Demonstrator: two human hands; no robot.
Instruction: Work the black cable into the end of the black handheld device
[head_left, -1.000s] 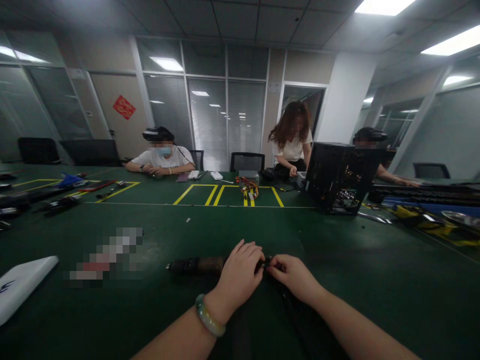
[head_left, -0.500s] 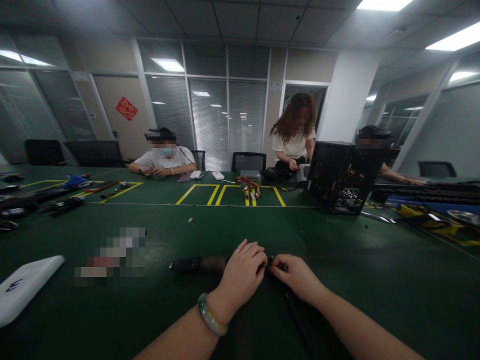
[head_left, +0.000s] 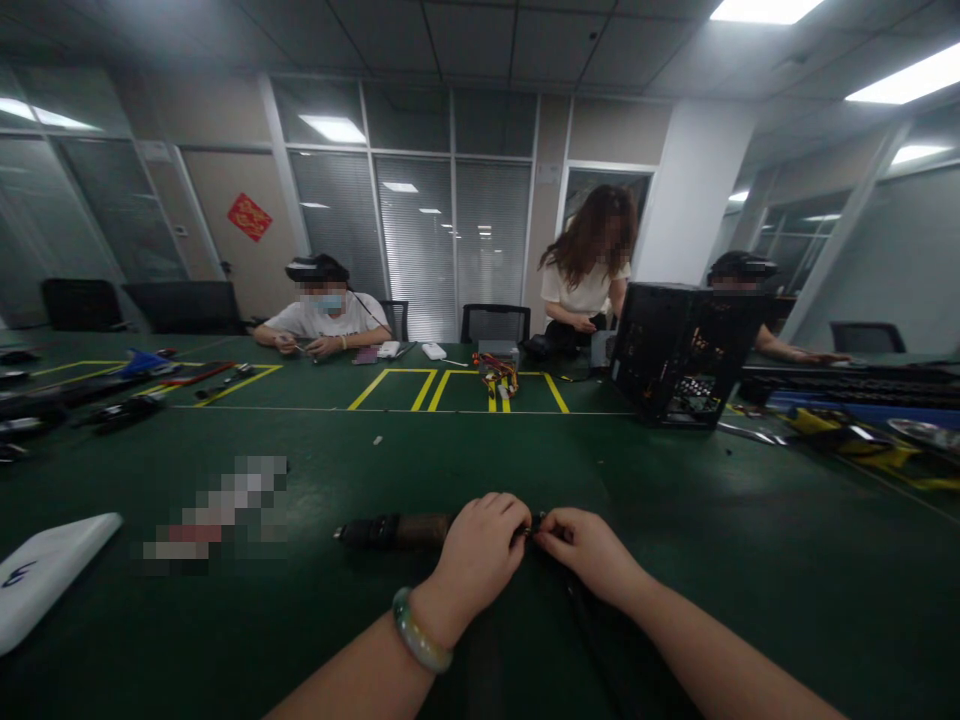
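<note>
A dark cylindrical tool (head_left: 420,531) with a small metal tip lies across the green table in front of me, tip to the left. My left hand (head_left: 484,540) is closed over its right end and hides that part. My right hand (head_left: 589,548) is pinched close against the left fingers, at something small and dark by the tool's end that I cannot make out. From under the right hand a dark cable-like strip (head_left: 581,620) runs down toward me.
A white device (head_left: 56,575) stands at left, near a blurred-out patch. Ahead are a black computer case (head_left: 667,350), bundled coloured wires (head_left: 499,370) and yellow tape outlines. Tools lie far left, more parts at right. Three people sit or stand across the table.
My left hand has sunk slightly and its fingers curl a little more. The right hand keeps its pinch in nearly the same place. The view has shifted slightly.
</note>
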